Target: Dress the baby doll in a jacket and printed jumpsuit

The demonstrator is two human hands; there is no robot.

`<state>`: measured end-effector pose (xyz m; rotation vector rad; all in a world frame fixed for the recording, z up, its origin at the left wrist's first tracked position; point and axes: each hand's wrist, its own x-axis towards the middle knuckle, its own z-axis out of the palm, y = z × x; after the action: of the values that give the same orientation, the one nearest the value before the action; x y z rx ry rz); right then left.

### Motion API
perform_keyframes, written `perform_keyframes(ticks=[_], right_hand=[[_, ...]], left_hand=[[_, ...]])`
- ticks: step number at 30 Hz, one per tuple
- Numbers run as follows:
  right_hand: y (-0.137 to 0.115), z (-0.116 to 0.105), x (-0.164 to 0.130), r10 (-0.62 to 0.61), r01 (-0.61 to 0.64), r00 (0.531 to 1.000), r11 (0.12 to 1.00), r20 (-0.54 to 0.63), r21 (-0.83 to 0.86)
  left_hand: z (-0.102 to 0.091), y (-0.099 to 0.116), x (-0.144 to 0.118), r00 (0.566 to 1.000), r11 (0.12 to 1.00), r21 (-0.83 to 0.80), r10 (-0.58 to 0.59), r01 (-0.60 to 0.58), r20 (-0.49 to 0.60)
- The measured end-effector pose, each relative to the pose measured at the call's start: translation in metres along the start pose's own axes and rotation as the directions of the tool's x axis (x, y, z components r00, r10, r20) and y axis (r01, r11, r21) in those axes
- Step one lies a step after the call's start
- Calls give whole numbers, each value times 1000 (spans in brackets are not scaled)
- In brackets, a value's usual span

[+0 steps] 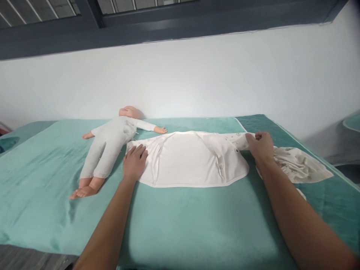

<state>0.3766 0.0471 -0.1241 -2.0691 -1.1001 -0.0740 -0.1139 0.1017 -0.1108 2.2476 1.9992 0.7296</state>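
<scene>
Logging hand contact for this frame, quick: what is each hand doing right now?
Left hand: open, palm flat on the left end of the white garment.
Right hand: closed, pinching the garment's right end.

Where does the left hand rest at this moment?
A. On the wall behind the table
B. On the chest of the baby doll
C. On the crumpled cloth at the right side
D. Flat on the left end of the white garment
D. The left hand lies flat, fingers spread, on the left end of the white garment, beside the baby doll and not touching it.
</scene>
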Motion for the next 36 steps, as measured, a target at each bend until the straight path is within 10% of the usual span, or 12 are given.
perform_keyframes(ticks=[6,10,14,25,36], right_hand=[[-22,9,-14,-109,108,991,994,-78,-8],[-44,21,-37,-395,389,905,919,156,68],[-50,30,-48,-429,475,804,880,412,-11],[-38,29,-59,-250,375,879,888,406,-265],[-104,9,-93,-351,283,920,903,174,324]], left_hand=[[-1,2,1,1000,1000,7,-14,14,2],[-2,3,1,1000,1000,9,-15,15,-5],[-4,5,0,999,1000,-2,-22,22,-31],[-7,7,-4,996,997,-49,-62,58,-70],[-8,12,-12,992,996,-88,8,-19,-127]])
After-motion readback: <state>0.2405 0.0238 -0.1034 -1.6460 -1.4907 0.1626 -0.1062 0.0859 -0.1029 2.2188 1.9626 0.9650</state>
